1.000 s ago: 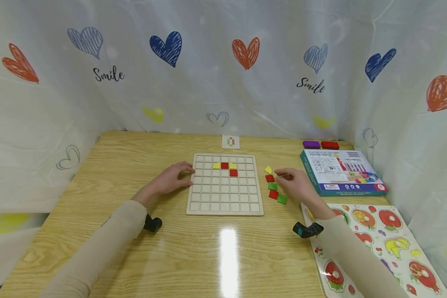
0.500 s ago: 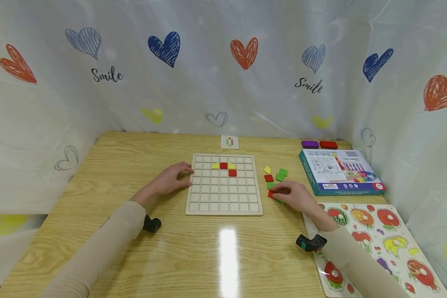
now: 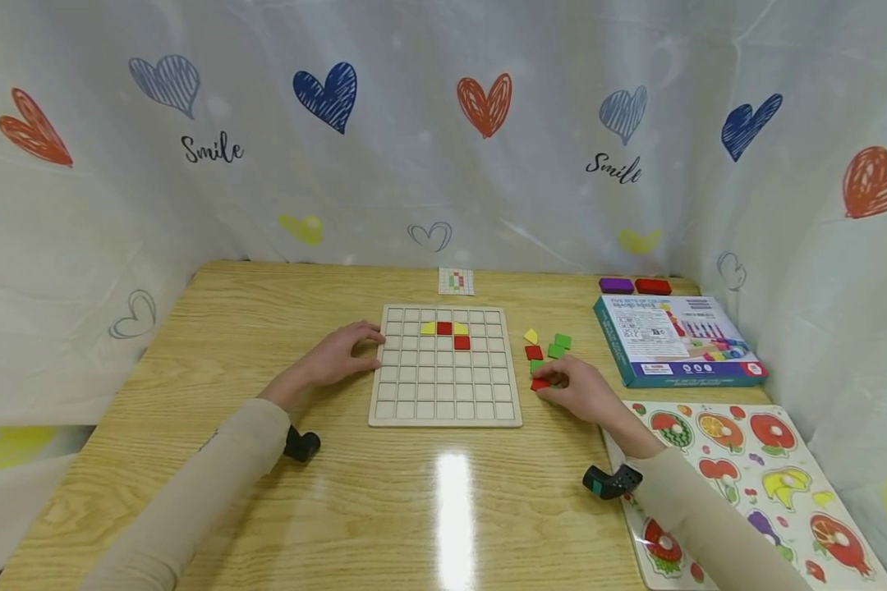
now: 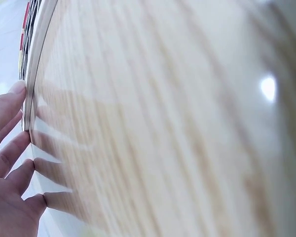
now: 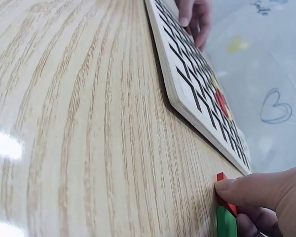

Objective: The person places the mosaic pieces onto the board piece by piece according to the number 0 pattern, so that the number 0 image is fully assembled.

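A wooden grid board (image 3: 426, 390) lies mid-table, with two yellow pieces (image 3: 429, 328), a red square tile (image 3: 444, 328) between them and another red tile (image 3: 461, 343) just below. My left hand (image 3: 336, 355) rests against the board's left edge, its fingers relaxed; the left wrist view shows fingertips (image 4: 20, 88) touching that edge. Right of the board, my right hand (image 3: 580, 390) pinches a red square tile (image 5: 226, 200) between thumb and fingers. A green tile (image 5: 227, 224) lies against it in the right wrist view. My fingers partly cover the nearby tiles.
Loose by the board are a yellow piece (image 3: 530, 336), a red tile (image 3: 535, 352) and several green tiles (image 3: 559, 345). A small pattern card (image 3: 456, 281) lies behind it. At right are a boxed set (image 3: 680, 341), a fruit puzzle board (image 3: 739, 492) and purple and red blocks (image 3: 616, 286).
My right hand has moved nearer from beside the yellow piece to the lower tiles and now pinches a red one. Two green tiles behind it have come into view. My left hand stays put.
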Available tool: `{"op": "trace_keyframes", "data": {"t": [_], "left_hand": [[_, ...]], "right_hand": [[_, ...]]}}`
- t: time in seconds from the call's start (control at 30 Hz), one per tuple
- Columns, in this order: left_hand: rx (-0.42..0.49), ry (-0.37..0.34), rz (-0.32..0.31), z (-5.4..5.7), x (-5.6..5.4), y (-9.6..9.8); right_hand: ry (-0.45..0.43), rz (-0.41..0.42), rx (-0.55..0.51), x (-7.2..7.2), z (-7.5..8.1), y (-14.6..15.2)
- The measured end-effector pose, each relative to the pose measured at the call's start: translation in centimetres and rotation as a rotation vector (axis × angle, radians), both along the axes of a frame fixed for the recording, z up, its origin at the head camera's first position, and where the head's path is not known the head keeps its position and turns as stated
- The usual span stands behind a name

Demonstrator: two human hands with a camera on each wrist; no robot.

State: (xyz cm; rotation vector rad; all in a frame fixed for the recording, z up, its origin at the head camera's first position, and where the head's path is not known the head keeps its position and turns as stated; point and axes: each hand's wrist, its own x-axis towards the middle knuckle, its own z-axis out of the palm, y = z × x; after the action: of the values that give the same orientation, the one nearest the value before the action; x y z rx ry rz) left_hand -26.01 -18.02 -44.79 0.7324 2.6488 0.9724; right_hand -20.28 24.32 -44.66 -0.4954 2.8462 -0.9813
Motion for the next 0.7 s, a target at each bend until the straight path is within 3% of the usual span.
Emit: {"op": "trace_keyframes", "data": {"t": [0.7], "left_hand": [[-0.014,0.011,0.001,-0.07,-0.07,0.03]], "right_hand": [[-0.012,-0.04,0.019,0.1,-0.02,0.71]]}}
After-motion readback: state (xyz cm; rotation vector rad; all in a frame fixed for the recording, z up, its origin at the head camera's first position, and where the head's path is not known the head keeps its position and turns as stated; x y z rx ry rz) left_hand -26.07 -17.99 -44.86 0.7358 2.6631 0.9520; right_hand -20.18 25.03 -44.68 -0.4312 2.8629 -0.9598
